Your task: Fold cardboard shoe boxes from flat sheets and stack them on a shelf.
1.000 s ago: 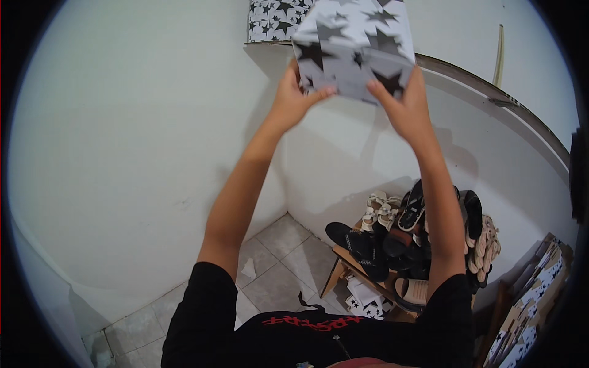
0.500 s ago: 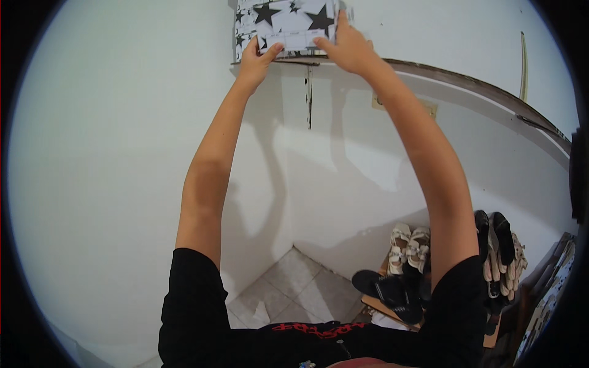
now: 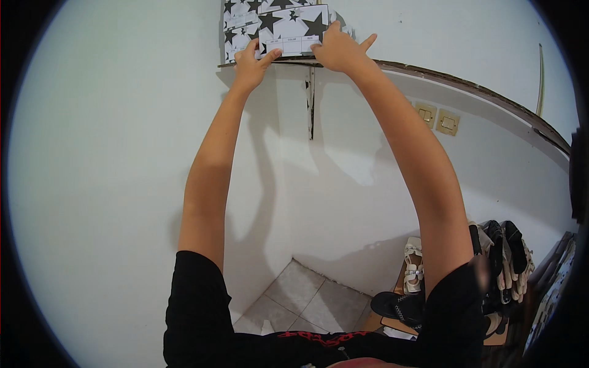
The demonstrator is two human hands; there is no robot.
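Observation:
Both my arms reach up to a white cardboard box [image 3: 294, 24] with black and grey stars and a blank label panel on its front. My left hand [image 3: 250, 66] grips its lower left corner, thumb on the front. My right hand [image 3: 338, 50] holds the right end, its thumb at the lower right corner, one finger up along the side and another finger sticking out. The box is at the front edge of a wall shelf [image 3: 442, 72]. More star-patterned boxes [image 3: 239, 37] are stacked to its left and behind it, partly hidden.
A metal bracket [image 3: 310, 101] supports the shelf. Two light switches [image 3: 448, 122] are on the wall beneath. White sandals [image 3: 413, 264], a black slipper [image 3: 396, 305] and several other shoes [image 3: 512, 251] stand on a rack at the lower right. Grey floor tiles [image 3: 294, 288] meet the corner.
My view has shifted, showing more of the stacked boxes and the switches. My right hand has moved slightly left and down, with a finger now stretched outward. Both hands remain at the box.

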